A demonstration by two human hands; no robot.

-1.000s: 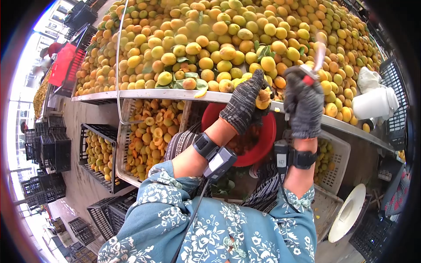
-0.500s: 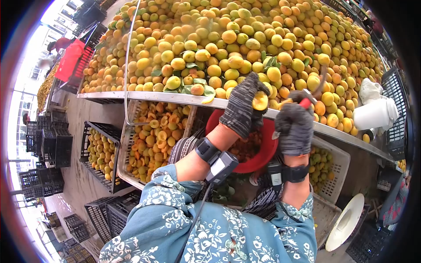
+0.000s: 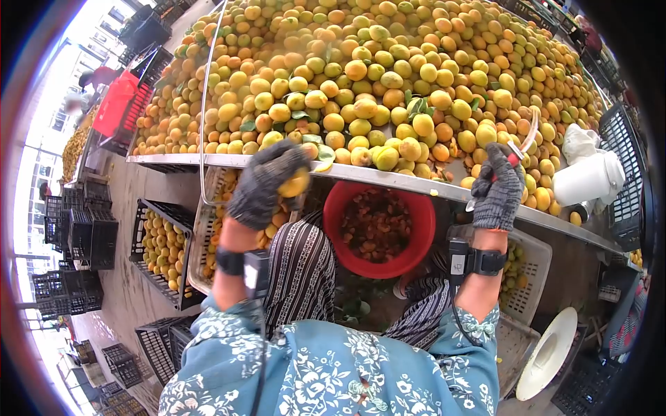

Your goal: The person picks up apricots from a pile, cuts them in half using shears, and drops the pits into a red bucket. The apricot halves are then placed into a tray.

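My left hand (image 3: 265, 186), in a dark grey glove, is closed around a yellow apricot (image 3: 295, 183). It hangs over a pale crate (image 3: 197, 267) of split apricots, partly hiding them. My right hand (image 3: 498, 188), gloved too, grips a knife with a red handle (image 3: 513, 159) and a curved blade (image 3: 533, 130) pointing up. That hand is near the front edge of the table, right of the red basin (image 3: 424, 232). Brownish pieces, perhaps pits, lie in the basin. A big heap of apricots (image 3: 388, 76) covers the table beyond both hands.
A metal table edge (image 3: 388, 179) runs across the front. A black crate of apricots (image 3: 186, 239) stands at left, another pale crate (image 3: 538, 270) at right. A white bucket (image 3: 590, 182) sits on the table's right end. A pale hat (image 3: 548, 353) lies lower right.
My left hand has moved left and down from the table edge to over the pale crate, with the apricot in it. My right hand has shifted slightly right with the knife, uncovering the basin.
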